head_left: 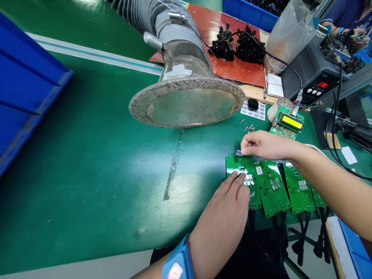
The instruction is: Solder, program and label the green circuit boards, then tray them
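Circuit boards [271, 188] along the bench's [87, 217] near edge; extractor hood [186, 100] behind them; soldering station [316, 83] back right; bin [26, 85] far left

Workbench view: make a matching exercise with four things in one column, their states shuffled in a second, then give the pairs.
Things:
1. Left hand
2. Right hand
3. Display board
4. Fume hood

States:
A. Lit yellow screen
B. Resting on a circuit board
C. Hanging over the green mat
D. Coming in from the right

Pairs: 1-B, 2-D, 3-A, 4-C
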The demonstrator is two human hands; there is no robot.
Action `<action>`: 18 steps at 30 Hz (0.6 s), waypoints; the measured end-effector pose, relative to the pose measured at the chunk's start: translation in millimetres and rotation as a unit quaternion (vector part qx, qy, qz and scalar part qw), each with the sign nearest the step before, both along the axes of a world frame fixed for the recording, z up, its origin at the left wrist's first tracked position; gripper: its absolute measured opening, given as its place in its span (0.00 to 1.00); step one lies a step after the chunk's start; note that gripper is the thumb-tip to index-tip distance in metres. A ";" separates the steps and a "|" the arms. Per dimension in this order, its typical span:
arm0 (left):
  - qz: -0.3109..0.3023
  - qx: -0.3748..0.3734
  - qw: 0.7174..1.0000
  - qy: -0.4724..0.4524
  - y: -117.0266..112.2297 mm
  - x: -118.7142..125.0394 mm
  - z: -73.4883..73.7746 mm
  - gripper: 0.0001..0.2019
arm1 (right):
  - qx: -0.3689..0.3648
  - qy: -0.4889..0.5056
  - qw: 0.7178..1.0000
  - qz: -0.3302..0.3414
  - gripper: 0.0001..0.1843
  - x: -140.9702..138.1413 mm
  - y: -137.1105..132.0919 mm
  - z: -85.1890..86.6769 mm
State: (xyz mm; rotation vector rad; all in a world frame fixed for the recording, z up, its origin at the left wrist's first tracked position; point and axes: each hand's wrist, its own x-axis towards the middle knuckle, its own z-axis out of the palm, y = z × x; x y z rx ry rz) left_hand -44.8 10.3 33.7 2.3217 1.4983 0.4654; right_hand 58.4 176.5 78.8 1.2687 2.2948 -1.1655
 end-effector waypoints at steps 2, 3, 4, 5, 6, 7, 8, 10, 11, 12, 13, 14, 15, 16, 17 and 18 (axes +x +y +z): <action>-0.003 0.002 1.000 0.002 -3.3 0.6 -0.2 0.08 | -0.036 -0.018 0.999 0.013 0.04 -6.3 -2.6 -5.9; -0.003 0.004 1.000 0.004 -4.7 0.7 -0.7 0.08 | -0.042 -0.026 0.999 0.020 0.04 -8.7 -3.9 -8.8; -0.001 0.008 1.000 0.006 -5.9 0.7 -1.4 0.08 | -0.043 -0.031 0.998 0.026 0.04 -10.6 -5.0 -11.1; 0.002 0.013 1.000 0.008 -6.8 0.7 -2.3 0.08 | -0.043 -0.035 0.998 0.032 0.04 -11.9 -5.7 -12.8; 0.007 0.018 1.000 0.009 -7.3 0.6 -3.2 0.08 | -0.043 -0.037 0.998 0.038 0.05 -12.6 -6.0 -13.9; 0.010 0.023 1.000 0.011 -7.7 0.6 -4.1 0.08 | -0.043 -0.040 0.997 0.043 0.05 -13.1 -6.1 -14.2; 0.013 0.028 0.999 0.011 -7.8 0.6 -4.8 0.09 | -0.041 -0.042 0.997 0.049 0.05 -13.5 -5.9 -14.1; 0.016 0.034 0.999 0.010 -7.6 0.7 -5.6 0.09 | -0.033 -0.048 0.997 0.058 0.06 -14.7 -6.2 -13.0; 0.018 0.036 0.999 0.007 -7.4 0.9 -5.7 0.09 | -0.027 -0.052 0.996 0.061 0.06 -15.6 -6.9 -12.4; 0.020 0.037 0.999 0.003 -7.2 1.1 -5.7 0.09 | -0.018 -0.056 0.996 0.063 0.06 -16.6 -8.3 -12.2; 0.024 0.038 0.999 -0.001 -7.1 1.3 -5.7 0.09 | -0.007 -0.059 0.996 0.063 0.06 -17.7 -10.3 -12.4; 0.026 0.037 0.999 -0.006 -7.2 1.7 -5.8 0.09 | 0.010 -0.060 0.996 0.061 0.06 -18.5 -12.9 -13.2; 0.028 0.036 0.999 -0.009 -7.3 2.1 -5.9 0.08 | 0.029 -0.060 0.996 0.058 0.05 -18.7 -15.9 -14.4; 0.031 0.032 0.999 -0.012 -7.5 2.5 -6.1 0.08 | 0.049 -0.058 0.996 0.055 0.04 -18.1 -19.1 -16.1; 0.033 0.027 0.999 -0.015 -7.6 3.0 -6.2 0.08 | 0.072 -0.050 0.995 0.052 0.03 -16.3 -22.4 -18.0; 0.034 0.023 0.999 -0.019 -7.7 3.3 -6.3 0.08 | 0.099 -0.031 0.994 0.044 0.05 -13.2 -25.4 -19.7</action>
